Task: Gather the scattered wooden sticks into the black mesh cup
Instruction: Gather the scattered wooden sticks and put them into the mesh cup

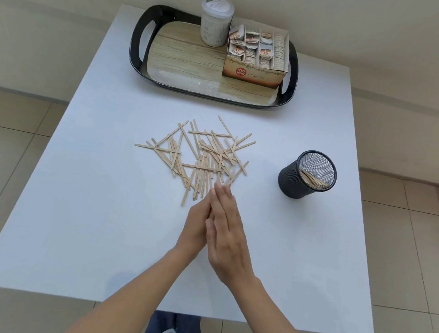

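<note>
My hands, left (196, 223) and right (228, 237), pressed flat together, holding nothing visible; pale thin wooden sticks (200, 156) mid-surface. Next: scoop them toward black mesh cylindrical cup (306, 175).

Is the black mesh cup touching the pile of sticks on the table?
Apart. The head view shows a bare strip of white table between the cup and the nearest stick of the pile.
</note>
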Tool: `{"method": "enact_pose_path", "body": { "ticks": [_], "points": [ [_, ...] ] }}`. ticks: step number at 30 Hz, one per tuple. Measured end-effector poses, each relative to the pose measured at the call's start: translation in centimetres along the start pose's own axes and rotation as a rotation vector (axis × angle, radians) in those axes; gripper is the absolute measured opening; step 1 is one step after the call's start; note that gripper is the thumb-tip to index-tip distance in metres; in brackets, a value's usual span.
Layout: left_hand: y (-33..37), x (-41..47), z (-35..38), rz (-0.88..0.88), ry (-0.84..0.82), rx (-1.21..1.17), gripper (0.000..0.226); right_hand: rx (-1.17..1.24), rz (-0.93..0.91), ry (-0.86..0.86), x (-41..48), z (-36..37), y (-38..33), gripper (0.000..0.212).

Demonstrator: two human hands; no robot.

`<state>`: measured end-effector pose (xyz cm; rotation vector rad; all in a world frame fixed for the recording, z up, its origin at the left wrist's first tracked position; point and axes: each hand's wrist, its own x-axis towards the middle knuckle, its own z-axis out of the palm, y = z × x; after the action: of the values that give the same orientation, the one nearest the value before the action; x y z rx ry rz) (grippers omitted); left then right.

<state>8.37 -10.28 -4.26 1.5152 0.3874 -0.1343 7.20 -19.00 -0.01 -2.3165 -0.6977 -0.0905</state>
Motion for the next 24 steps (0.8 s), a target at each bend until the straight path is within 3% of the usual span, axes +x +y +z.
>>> {"method": "enact_pose_path", "body": {
  "ticks": [6,14,17,20,24],
  "points": [
    [0.1,-0.4,0.4,0.193,0.018,0.047,0.018,0.27,0.225,0.18,1.2,-0.7,-0.1,0.061],
    [0.5,-0.6,0.6,0.25,0.058,0.158,0.033,0.083,0.045,0.244,1.5,-1.2,0.4,0.033],
    [-0.5,-0.5,0.4,0.211,0.094,0.186,0.033,0.051,-0.03,0.211,0.9,-1.0,0.7,0.031],
    [-1.0,-0.3,0.1,0.194,0.102,0.219,0.019,0.04,-0.081,0.161,0.0,-0.5,0.8,0.029],
    [-1.3,-0.2,-0.1,0.231,0.143,0.258,0.03,-0.029,-0.032,0.147,-0.3,0.2,0.7,0.029]
  ]
}}
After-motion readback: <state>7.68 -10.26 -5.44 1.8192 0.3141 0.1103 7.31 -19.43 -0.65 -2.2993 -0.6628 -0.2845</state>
